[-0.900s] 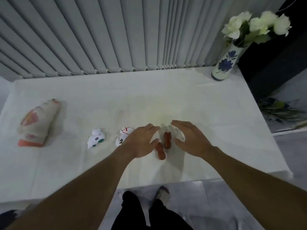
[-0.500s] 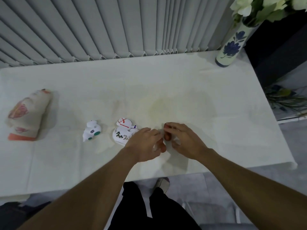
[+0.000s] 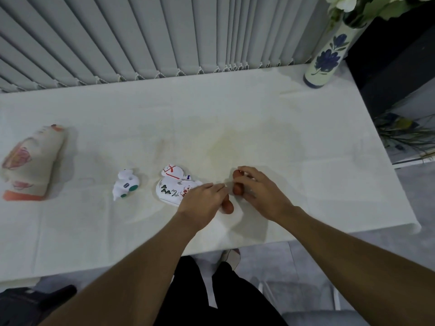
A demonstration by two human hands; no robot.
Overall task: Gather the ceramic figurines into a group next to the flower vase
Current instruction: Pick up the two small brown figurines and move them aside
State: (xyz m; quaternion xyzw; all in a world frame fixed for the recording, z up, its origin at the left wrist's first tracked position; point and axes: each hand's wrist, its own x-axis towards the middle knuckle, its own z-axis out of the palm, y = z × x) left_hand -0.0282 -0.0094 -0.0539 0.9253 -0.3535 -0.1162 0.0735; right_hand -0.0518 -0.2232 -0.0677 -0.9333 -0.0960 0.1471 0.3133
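Reddish-brown little figurines, two of them, are what we have our hands on. Our right hand (image 3: 261, 191) is curled shut around one brown figurine (image 3: 237, 188), fingers wrapped over it, its two ends poking out past them. Our left hand (image 3: 204, 203) is closed too, pinching the second brown figurine (image 3: 227, 206), whose rounded end shows just under the thumb side; we cannot tell if either piece is off the table (image 3: 259, 114) yet.

Just left of our left hand, nearly touching its knuckles, lies the white painted figurine (image 3: 175, 187) with a red ribbon. Further left sits the small white figurine (image 3: 124, 185) with green dots, and well beyond that the big beige figurine (image 3: 33, 163) near the table's far left end. The flower vase (image 3: 326, 57) stands well away from our right hand, up at the far right corner.

Handling, our guess: all glazed ceramic, so stiff, slick and chippable. The brown ones look light; grip around the middle, don't knock them together. The beige one likely needs a whole-hand grip around its body. Nothing sits by the vase yet.
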